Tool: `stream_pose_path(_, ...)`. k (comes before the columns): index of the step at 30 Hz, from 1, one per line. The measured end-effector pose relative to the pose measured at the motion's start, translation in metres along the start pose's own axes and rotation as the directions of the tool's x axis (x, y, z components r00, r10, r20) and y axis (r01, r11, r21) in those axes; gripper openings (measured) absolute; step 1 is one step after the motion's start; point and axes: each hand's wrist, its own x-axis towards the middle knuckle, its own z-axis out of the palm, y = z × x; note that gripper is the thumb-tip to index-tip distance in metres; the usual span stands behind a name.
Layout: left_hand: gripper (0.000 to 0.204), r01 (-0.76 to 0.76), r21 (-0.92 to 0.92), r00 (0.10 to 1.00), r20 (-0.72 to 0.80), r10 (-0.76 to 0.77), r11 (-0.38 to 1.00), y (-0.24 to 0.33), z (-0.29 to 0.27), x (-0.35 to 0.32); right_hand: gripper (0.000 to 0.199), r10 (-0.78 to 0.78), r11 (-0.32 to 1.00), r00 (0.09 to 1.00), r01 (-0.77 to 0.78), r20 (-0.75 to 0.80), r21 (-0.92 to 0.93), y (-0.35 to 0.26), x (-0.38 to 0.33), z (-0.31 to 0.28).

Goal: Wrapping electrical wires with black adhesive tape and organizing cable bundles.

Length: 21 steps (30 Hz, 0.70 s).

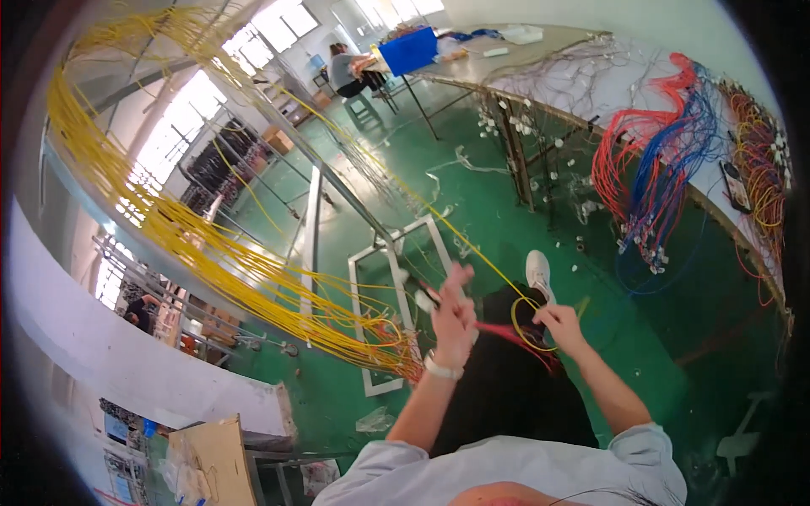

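My left hand (454,316), a little blurred, is in front of my body with its fingers partly curled. A bunch of red wires (499,330) comes out of its palm side and trails to the right over my dark trousers. Against its fingers shows a small dark and white piece (426,295), too blurred to name. Closed in a pinch, my right hand (560,327) grips a yellow wire (481,250). This wire stretches taut to the upper left, toward the metal frame, and makes a loop beside my right fingers.
A thick bundle of yellow wires (211,261) hangs over a metal rack (337,198) at left. On the right, a long table (557,72) carries red wires (620,139), blue wires (671,156) and a phone (735,186). A seated person (346,72) is far off. Scraps litter the green floor.
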Motion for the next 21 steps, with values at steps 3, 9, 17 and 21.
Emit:
stream_pose_path(3, 0.046, -0.054, -0.105, 0.992, 0.104, 0.065, 0.993, 0.024, 0.005, 0.050, 0.020, 0.085, 0.995, 0.994, -0.081, -0.073, 0.049, 0.041, -0.047, -0.028)
stream_pose_path(9, 0.049, -0.243, -0.162, 0.922, 0.267, 0.280, 0.956, 0.069, 0.040, 0.072, 0.023, 0.204, 0.931, 0.958, -0.254, -0.200, -0.264, 0.090, -0.075, -0.078)
stream_pose_path(17, 0.035, -0.232, 0.052, 0.960, 0.172, 0.220, 0.971, 0.001, 0.073, 0.057, 0.014, -0.229, 0.796, 0.962, 0.097, -0.148, -0.597, -0.036, -0.008, -0.075)
stream_pose_path(21, 0.013, -0.457, 0.155, 0.862, 0.319, 0.394, 0.876, -0.070, 0.111, 0.010, 0.048, -0.475, 0.857, 0.872, 0.429, -0.116, -0.284, -0.172, 0.054, -0.033)
